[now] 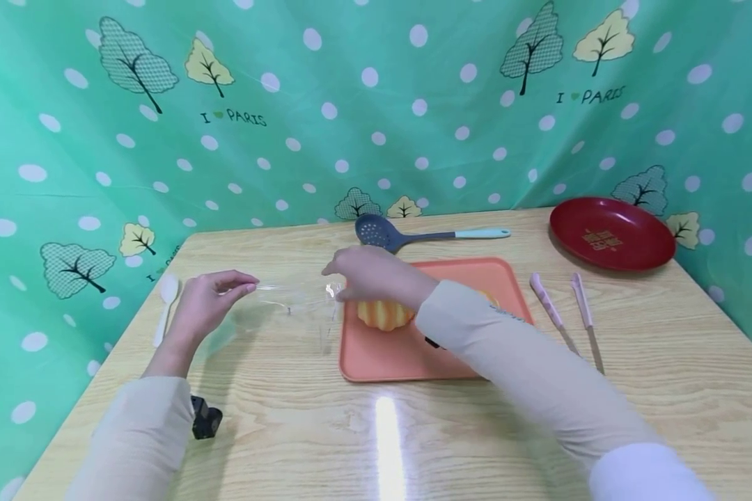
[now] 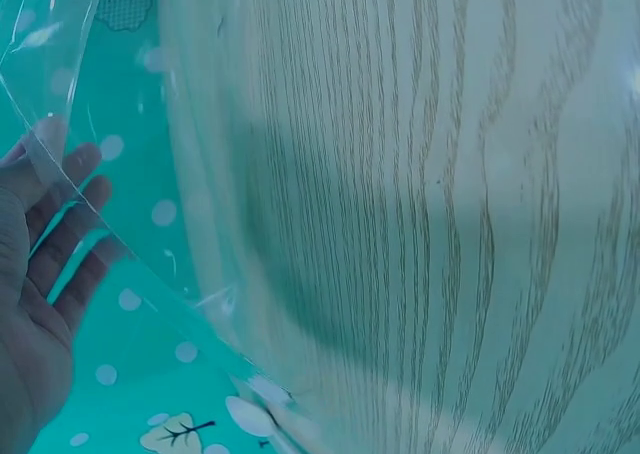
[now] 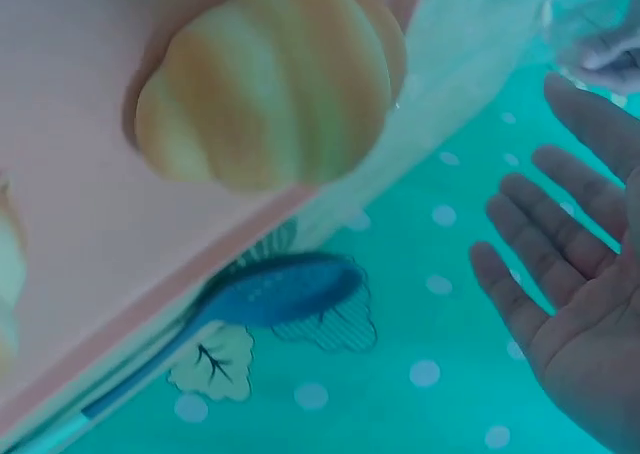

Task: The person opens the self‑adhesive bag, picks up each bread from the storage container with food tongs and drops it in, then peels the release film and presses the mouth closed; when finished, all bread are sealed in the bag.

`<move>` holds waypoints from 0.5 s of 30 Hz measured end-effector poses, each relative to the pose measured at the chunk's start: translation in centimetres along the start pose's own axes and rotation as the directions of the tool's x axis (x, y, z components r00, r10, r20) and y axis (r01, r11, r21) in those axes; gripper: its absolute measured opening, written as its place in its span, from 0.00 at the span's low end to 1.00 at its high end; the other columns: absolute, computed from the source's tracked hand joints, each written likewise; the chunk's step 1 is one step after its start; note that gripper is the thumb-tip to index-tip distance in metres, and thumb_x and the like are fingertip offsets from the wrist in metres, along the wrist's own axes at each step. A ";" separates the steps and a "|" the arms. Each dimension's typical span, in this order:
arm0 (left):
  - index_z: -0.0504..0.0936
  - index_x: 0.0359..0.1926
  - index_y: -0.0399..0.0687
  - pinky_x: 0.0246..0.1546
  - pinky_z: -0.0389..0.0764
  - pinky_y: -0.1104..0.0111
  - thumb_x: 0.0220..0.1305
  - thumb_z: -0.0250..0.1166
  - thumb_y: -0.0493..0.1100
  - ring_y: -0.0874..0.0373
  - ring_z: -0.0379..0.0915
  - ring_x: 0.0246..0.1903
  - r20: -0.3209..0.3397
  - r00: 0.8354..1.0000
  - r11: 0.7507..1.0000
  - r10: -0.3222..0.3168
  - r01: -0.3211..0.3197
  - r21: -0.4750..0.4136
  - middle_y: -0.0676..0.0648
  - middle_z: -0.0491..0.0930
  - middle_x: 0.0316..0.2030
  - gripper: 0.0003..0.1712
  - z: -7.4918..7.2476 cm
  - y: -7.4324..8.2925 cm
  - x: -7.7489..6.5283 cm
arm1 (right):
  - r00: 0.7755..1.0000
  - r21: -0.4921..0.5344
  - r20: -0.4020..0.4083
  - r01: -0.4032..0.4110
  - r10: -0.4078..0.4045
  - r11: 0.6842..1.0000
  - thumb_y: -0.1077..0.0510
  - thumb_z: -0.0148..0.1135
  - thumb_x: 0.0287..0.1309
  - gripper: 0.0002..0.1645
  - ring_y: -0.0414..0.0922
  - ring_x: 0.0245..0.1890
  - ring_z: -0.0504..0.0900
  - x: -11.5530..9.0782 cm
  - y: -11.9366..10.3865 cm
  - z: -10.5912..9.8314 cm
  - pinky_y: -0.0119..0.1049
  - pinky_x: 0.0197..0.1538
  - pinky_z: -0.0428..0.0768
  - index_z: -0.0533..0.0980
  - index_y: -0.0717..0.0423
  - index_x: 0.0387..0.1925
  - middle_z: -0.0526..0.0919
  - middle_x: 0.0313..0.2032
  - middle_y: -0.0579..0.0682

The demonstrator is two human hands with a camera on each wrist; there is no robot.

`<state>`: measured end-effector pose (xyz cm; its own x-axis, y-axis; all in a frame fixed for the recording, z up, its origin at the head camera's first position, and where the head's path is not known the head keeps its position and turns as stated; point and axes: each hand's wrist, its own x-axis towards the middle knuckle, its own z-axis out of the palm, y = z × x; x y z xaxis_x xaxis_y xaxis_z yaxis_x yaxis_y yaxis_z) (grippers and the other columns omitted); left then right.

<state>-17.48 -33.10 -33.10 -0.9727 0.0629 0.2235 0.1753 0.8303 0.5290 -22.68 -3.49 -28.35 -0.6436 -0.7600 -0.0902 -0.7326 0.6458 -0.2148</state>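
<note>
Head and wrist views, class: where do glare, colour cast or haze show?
Head view: white glare streak on the table, glints on the clear plastic; left wrist view: dim blue-green cast; right wrist view: similar cast, hazy, the roll softly defined.

Left hand (image 1: 205, 303) pinching, right hand (image 1: 376, 275) outstretched

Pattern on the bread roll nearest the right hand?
Cream and golden stripes on the bread roll, clearest in the right wrist view.
</note>
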 end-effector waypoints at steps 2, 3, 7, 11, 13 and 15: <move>0.87 0.49 0.39 0.49 0.80 0.42 0.74 0.63 0.43 0.36 0.80 0.51 0.000 1.000 1.000 -0.001 0.001 -0.008 0.36 0.86 0.48 0.13 0.0 0.0 0.0 | 0.999 0.012 -0.034 0.010 -0.010 1.000 0.50 0.69 0.66 0.28 0.48 0.65 0.75 -0.7 0.3 -0.7 0.43 0.66 0.75 0.77 0.49 0.66 0.79 0.63 0.50; 0.87 0.49 0.38 0.50 0.80 0.42 0.74 0.63 0.43 0.35 0.80 0.52 0.000 1.000 1.000 -0.002 0.002 -0.010 0.36 0.86 0.48 0.14 0.0 0.1 0.0 | 0.998 0.013 -0.054 0.017 -0.016 1.000 0.50 0.69 0.66 0.28 0.48 0.64 0.75 -1.1 0.5 -0.9 0.43 0.66 0.75 0.77 0.50 0.65 0.79 0.63 0.50; 0.87 0.50 0.39 0.52 0.78 0.40 0.75 0.63 0.45 0.35 0.78 0.55 0.001 1.000 1.000 -0.015 0.015 -0.024 0.36 0.85 0.49 0.15 0.0 0.2 0.0 | 0.990 0.030 -0.133 0.039 -0.035 0.999 0.51 0.68 0.67 0.25 0.50 0.63 0.77 -2.7 1.5 -2.0 0.44 0.64 0.76 0.79 0.51 0.63 0.80 0.62 0.51; 0.87 0.51 0.40 0.53 0.77 0.40 0.75 0.63 0.45 0.35 0.77 0.56 -0.005 1.000 0.999 -0.031 0.031 -0.031 0.36 0.85 0.49 0.15 -0.1 0.4 0.0 | 0.980 0.045 -0.193 0.049 -0.039 0.998 0.51 0.68 0.67 0.24 0.50 0.59 0.79 -4.4 2.5 -2.8 0.45 0.61 0.78 0.80 0.52 0.62 0.81 0.60 0.52; 0.87 0.50 0.40 0.53 0.77 0.39 0.75 0.63 0.46 0.35 0.76 0.56 -0.012 0.999 0.999 -0.033 0.032 -0.031 0.36 0.85 0.49 0.15 -0.1 0.4 0.0 | 0.977 0.061 -0.213 0.043 -0.029 0.997 0.51 0.69 0.66 0.24 0.50 0.60 0.79 -5.3 3.0 -3.2 0.45 0.61 0.78 0.80 0.52 0.61 0.81 0.60 0.52; 0.87 0.50 0.40 0.53 0.77 0.40 0.75 0.63 0.46 0.35 0.77 0.56 -0.020 0.999 0.999 -0.030 0.029 -0.030 0.36 0.85 0.49 0.15 -0.1 0.5 0.0 | 0.973 0.074 -0.230 0.030 -0.012 0.997 0.51 0.69 0.66 0.24 0.51 0.63 0.77 -6.1 3.5 -3.5 0.45 0.64 0.76 0.80 0.52 0.61 0.81 0.61 0.52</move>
<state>-17.39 -32.71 -32.75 -0.9742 0.0272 0.2241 0.1515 0.8147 0.5598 -22.11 3.65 -25.19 -0.6686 -0.7307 0.1382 -0.7329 0.6159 -0.2891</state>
